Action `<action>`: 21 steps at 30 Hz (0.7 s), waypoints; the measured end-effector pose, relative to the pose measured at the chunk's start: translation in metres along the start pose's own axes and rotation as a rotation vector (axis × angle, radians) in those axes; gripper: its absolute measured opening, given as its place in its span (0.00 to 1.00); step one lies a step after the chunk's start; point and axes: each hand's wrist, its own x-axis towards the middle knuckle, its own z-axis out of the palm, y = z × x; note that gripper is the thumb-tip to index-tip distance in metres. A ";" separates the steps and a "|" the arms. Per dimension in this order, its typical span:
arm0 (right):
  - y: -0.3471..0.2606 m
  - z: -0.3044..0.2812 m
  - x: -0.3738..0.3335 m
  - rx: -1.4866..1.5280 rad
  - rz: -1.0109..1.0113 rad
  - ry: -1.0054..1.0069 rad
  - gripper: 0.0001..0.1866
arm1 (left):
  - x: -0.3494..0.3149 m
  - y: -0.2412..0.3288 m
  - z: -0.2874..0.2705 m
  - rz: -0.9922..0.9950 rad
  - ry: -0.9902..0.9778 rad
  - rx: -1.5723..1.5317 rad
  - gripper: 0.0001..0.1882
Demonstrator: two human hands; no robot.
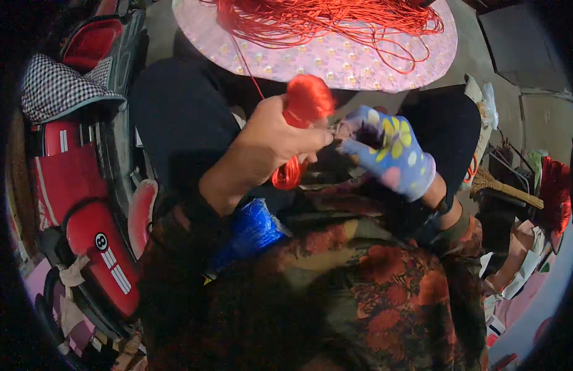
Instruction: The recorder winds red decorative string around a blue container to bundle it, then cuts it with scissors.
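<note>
My bare left hand (268,136) is wrapped round a bundle of shiny red thread (309,98). The bundle's rounded end stands above my fist, and a looped end hangs out below it. A thin red cord runs from near this hand up to the round table. My right hand (391,151), in a lavender-blue glove with flowers and dots, meets my left fingertips. Its fingers are closed in a pinch; what lies between them is small and blurred, and I cannot make it out. On my lap by the left forearm lies a blue bundle (252,229) in clear wrapping.
Ahead stands a round table with a pink patterned cover (268,65), bearing a heap of red cord (311,21). A red and black vehicle (98,247) with a checked cloth (64,89) is at my left. A straw broom (509,188) and red bundle (553,191) lie right.
</note>
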 end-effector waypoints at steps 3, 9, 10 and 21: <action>0.037 0.000 0.002 0.249 0.047 -0.111 0.09 | -0.003 0.000 0.001 0.046 0.055 -0.166 0.07; 0.051 -0.017 0.030 0.438 0.177 -0.102 0.08 | 0.002 -0.015 0.009 0.414 0.120 0.355 0.09; 0.051 -0.019 0.034 0.359 0.135 -0.083 0.11 | 0.002 -0.014 0.008 0.397 0.029 0.595 0.10; -0.026 0.000 0.012 -0.598 -0.477 -0.001 0.21 | 0.012 -0.027 -0.005 0.093 0.121 0.330 0.14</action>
